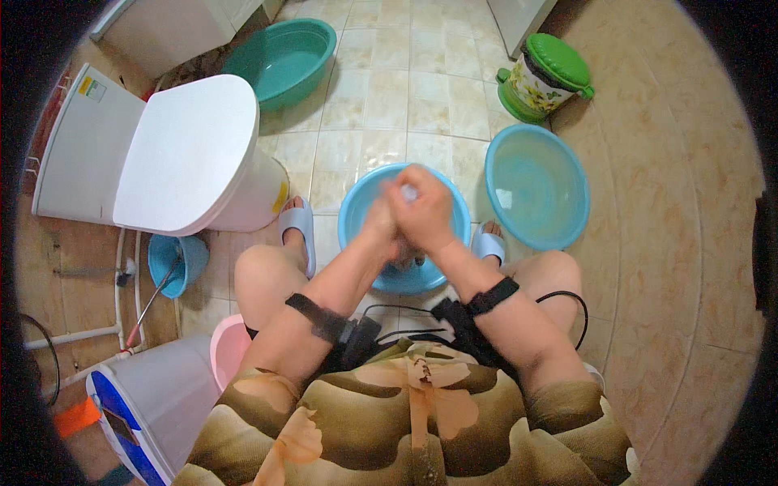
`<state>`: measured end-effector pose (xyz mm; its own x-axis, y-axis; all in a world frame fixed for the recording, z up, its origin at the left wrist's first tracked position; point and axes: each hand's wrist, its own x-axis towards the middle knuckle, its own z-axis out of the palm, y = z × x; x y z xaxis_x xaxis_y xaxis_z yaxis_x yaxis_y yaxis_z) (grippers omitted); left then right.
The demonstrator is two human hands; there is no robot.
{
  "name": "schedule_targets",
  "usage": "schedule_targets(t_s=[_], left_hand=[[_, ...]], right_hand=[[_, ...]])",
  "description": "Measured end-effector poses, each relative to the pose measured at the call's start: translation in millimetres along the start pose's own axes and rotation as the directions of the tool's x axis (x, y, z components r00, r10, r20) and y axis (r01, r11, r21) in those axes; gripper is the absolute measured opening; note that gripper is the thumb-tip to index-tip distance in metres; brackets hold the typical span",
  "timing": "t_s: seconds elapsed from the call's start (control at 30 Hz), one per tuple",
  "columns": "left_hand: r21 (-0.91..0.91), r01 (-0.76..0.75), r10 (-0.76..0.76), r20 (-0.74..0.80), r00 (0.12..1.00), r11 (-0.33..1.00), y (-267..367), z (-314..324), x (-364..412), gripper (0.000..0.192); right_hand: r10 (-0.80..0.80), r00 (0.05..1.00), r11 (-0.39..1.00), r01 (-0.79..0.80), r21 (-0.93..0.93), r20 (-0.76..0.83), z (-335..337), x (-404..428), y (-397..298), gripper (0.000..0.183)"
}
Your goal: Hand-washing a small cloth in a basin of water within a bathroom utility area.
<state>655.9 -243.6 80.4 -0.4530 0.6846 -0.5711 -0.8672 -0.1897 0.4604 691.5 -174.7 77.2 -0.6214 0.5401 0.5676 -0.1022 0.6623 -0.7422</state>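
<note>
My left hand [382, 217] and my right hand [425, 206] are pressed together above a light blue plastic basin [349, 228] on the floor between my feet. The right hand curls over the left, and a small whitish thing [409, 192] shows in its grip. Whether that is cloth, soap or foam cannot be made out. The left hand is blurred and partly covered, so its hold is hidden. Beneath the wrists, a greyish, dark-spotted thing [406, 258], perhaps wet fabric, is partly visible in the basin.
To the right stands a second blue basin [535, 188] with cloudy water, beyond it a green-lidded bin [556, 61]. On the left are a white toilet [188, 152], a green tub [292, 67], a small blue bucket [176, 261], a pink basin [228, 349] and a grey-white container [164, 389].
</note>
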Motion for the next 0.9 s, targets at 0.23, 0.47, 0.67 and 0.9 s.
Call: schedule_targets(t_s=[0.23, 0.47, 0.67, 0.9], left_hand=[[0.032, -0.06, 0.056, 0.126, 0.99, 0.998, -3, -14, 1, 0.033], [0.184, -0.089, 0.088, 0.012, 0.996, 0.979, -2, -16, 6, 0.031], [0.258, -0.07, 0.046, 0.099, 0.994, 0.964, 5, -1, 0, 0.034], [0.0, -0.003, 0.003, 0.112, 0.994, 1.0, 25, -18, 12, 0.049]], right_hand=[[-0.046, 0.989, 0.997, 0.037, 0.061, 0.141, -6, -7, -28, 0.019], [0.022, 0.998, 1.0, -0.022, -0.001, 0.055, 0, -1, -21, 0.02], [0.464, 0.884, 0.88, -0.452, -0.147, 0.059, -16, 22, 42, 0.025], [0.531, 0.426, 0.14, -0.897, 0.42, 0.732, -26, 23, 27, 0.034]])
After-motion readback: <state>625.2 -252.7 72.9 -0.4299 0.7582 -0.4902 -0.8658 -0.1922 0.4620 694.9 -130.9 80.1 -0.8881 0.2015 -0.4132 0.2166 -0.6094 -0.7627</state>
